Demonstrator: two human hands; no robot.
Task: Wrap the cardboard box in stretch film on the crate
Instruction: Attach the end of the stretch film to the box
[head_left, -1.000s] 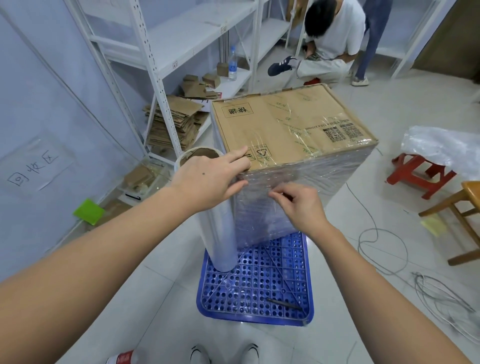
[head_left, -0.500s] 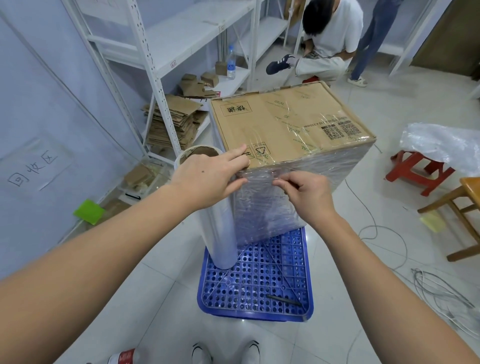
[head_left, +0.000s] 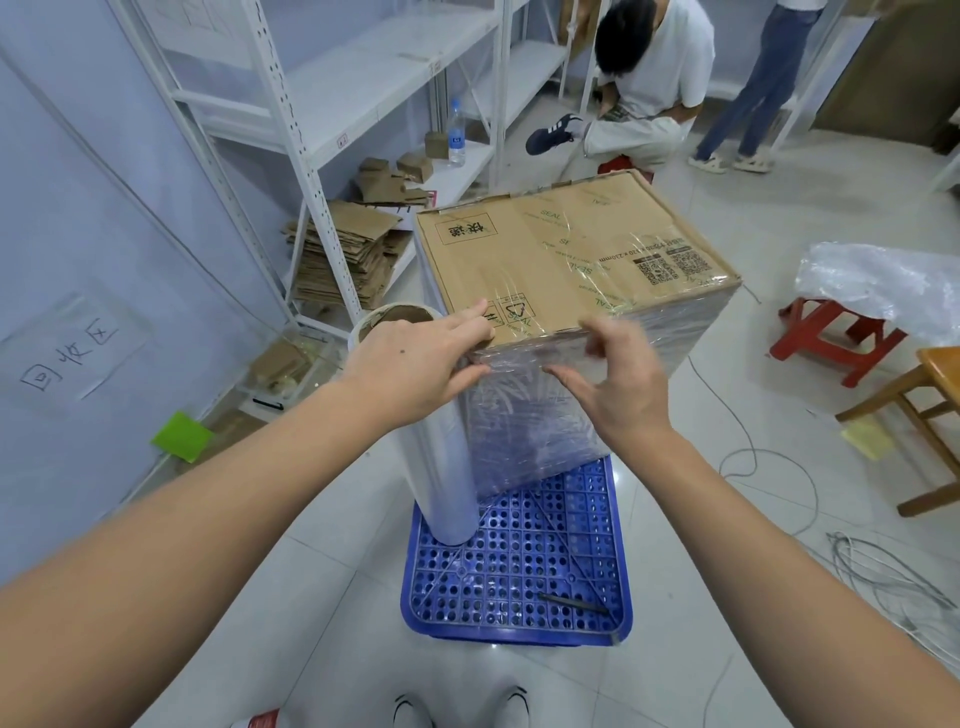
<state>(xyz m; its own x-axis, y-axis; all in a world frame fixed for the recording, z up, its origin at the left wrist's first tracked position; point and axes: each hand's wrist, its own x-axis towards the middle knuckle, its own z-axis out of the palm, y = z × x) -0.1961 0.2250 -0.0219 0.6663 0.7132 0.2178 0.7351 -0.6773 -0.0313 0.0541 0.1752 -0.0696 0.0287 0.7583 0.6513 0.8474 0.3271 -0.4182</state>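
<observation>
**Film-Wrapped Box Stands on Blue Crate, Both Hands at Its Near Edge**

The cardboard box (head_left: 571, 260) sits on the far part of the blue crate (head_left: 519, 587), its sides covered in stretch film (head_left: 524, 415), its brown top mostly bare. The film roll (head_left: 441, 467) stands upright on the crate, touching the box's near left corner. The left hand (head_left: 415, 364) lies over the roll's top, fingers nearly straight and reaching onto the box's top edge, thumb against the film. The right hand (head_left: 618, 384) hovers at the near face, fingers spread and loosely curved, blurred; whether it touches the film is unclear.
</observation>
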